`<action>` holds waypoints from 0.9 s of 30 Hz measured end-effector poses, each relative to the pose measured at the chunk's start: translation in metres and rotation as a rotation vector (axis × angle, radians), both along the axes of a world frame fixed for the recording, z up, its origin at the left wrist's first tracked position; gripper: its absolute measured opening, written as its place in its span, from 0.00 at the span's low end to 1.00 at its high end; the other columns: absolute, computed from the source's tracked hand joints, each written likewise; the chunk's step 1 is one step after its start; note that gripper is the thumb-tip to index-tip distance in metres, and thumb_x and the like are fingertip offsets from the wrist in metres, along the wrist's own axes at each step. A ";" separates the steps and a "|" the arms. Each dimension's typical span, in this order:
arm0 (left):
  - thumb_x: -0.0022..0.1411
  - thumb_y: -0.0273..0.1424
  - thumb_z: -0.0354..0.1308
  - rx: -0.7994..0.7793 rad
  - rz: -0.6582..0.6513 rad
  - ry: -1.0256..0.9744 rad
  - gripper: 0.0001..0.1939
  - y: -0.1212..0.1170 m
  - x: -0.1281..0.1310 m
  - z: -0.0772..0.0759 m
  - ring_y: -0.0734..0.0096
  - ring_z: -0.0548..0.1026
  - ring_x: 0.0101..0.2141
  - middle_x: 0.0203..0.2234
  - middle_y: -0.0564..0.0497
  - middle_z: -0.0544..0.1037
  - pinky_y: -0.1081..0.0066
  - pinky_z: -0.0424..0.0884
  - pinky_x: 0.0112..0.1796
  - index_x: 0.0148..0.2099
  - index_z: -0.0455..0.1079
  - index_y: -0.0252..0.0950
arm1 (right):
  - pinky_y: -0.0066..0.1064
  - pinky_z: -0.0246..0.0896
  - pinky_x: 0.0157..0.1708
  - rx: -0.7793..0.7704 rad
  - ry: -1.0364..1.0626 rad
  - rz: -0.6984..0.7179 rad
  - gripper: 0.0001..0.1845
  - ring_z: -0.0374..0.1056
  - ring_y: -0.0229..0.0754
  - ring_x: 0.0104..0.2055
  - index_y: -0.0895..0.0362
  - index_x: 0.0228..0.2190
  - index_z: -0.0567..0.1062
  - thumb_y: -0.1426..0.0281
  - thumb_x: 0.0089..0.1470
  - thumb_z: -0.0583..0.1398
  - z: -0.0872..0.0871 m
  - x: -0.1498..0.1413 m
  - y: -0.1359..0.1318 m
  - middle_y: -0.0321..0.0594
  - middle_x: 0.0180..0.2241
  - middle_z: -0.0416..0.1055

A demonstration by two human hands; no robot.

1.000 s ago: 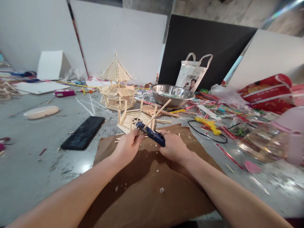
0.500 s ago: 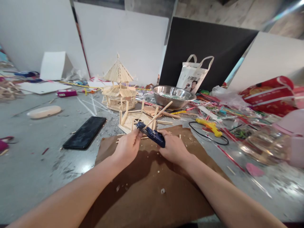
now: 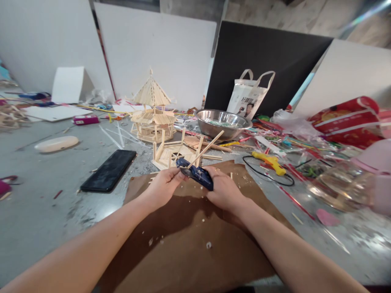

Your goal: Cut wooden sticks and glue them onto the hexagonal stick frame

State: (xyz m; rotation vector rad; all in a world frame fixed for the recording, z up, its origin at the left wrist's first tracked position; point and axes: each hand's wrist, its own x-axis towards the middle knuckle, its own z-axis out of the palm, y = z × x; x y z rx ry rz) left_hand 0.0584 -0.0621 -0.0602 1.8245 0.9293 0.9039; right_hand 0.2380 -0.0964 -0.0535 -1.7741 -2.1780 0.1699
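Note:
My right hand [image 3: 224, 189] is closed around a blue hand cutter [image 3: 197, 174] with a short metal blade at its far left end. A thin pale wooden stick [image 3: 207, 148] slants up to the right from the cutter's jaws. My left hand [image 3: 163, 185] pinches at the stick's lower end, close to the blade; the fingers hide that end. Just beyond both hands sits a hexagonal stick frame [image 3: 160, 156] with upright posts. Behind it stands a small stick pavilion [image 3: 152, 110] with a pointed roof. Beneath my hands lies a brown sheet [image 3: 195, 252] dotted with small scraps.
To the left are a black phone [image 3: 108, 171] and a white oval case [image 3: 56, 144]. A steel bowl [image 3: 222, 124] and white bag [image 3: 246, 97] stand behind. At right lie a yellow glue gun [image 3: 269, 162] with its cord, coloured scraps and a clear pink-topped jug [image 3: 345, 183].
My left hand has shifted slightly to the right and turned at the blade. The stick's upper end has moved a little right. The cutter has tilted slightly; the view has shifted a bit.

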 end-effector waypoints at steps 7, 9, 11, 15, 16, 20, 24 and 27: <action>0.53 0.40 0.47 -0.352 -0.231 -0.255 0.14 0.000 -0.002 0.000 0.85 0.48 0.12 0.11 0.61 0.50 0.80 0.44 0.15 0.27 0.61 0.33 | 0.29 0.52 0.38 0.015 0.014 0.049 0.26 0.61 0.42 0.40 0.57 0.44 0.59 0.73 0.38 0.53 0.001 0.001 -0.002 0.43 0.40 0.65; 0.53 0.40 0.48 -0.356 -0.236 -0.263 0.14 0.000 -0.003 0.001 0.85 0.48 0.12 0.11 0.61 0.50 0.80 0.44 0.15 0.28 0.61 0.32 | 0.29 0.52 0.37 0.004 0.001 0.041 0.25 0.61 0.42 0.40 0.57 0.43 0.59 0.72 0.38 0.53 0.001 0.001 -0.002 0.43 0.39 0.65; 0.53 0.40 0.48 -0.334 -0.213 -0.238 0.14 0.000 -0.003 0.001 0.85 0.48 0.13 0.11 0.61 0.50 0.80 0.44 0.15 0.28 0.61 0.32 | 0.29 0.52 0.36 -0.006 -0.015 0.029 0.24 0.62 0.43 0.39 0.57 0.42 0.60 0.71 0.39 0.53 0.002 0.000 -0.003 0.43 0.38 0.66; 0.53 0.41 0.47 -0.200 -0.107 -0.115 0.16 0.001 -0.002 0.001 0.83 0.50 0.13 0.10 0.60 0.52 0.79 0.47 0.15 0.27 0.62 0.32 | 0.28 0.52 0.35 -0.017 -0.068 0.015 0.24 0.63 0.43 0.38 0.56 0.42 0.60 0.71 0.39 0.53 0.004 -0.001 -0.003 0.42 0.37 0.67; 0.53 0.41 0.46 -0.147 -0.080 -0.082 0.16 0.002 -0.001 0.001 0.83 0.52 0.14 0.11 0.59 0.54 0.79 0.49 0.16 0.27 0.62 0.32 | 0.28 0.52 0.34 -0.019 -0.086 0.011 0.23 0.64 0.43 0.38 0.56 0.42 0.60 0.71 0.39 0.53 0.005 -0.002 -0.003 0.42 0.37 0.68; 0.55 0.39 0.44 0.064 -0.031 -0.016 0.15 0.003 0.001 0.000 0.76 0.64 0.25 0.21 0.53 0.67 0.76 0.60 0.27 0.30 0.65 0.32 | 0.29 0.51 0.30 -0.061 -0.170 -0.058 0.20 0.65 0.44 0.33 0.56 0.40 0.62 0.68 0.41 0.52 0.009 -0.005 -0.004 0.42 0.33 0.69; 0.56 0.37 0.42 0.182 -0.007 -0.047 0.16 0.003 0.003 0.001 0.69 0.65 0.35 0.29 0.50 0.70 0.72 0.60 0.37 0.37 0.66 0.32 | 0.29 0.50 0.30 -0.072 -0.175 -0.111 0.18 0.65 0.43 0.32 0.56 0.39 0.63 0.69 0.41 0.52 0.008 -0.009 -0.003 0.41 0.32 0.69; 0.56 0.37 0.43 0.185 0.008 -0.067 0.15 0.002 0.003 0.002 0.70 0.65 0.34 0.27 0.50 0.70 0.73 0.60 0.36 0.37 0.66 0.33 | 0.29 0.51 0.34 -0.016 -0.089 -0.069 0.22 0.63 0.43 0.36 0.56 0.42 0.61 0.70 0.40 0.52 0.005 -0.009 -0.001 0.41 0.36 0.67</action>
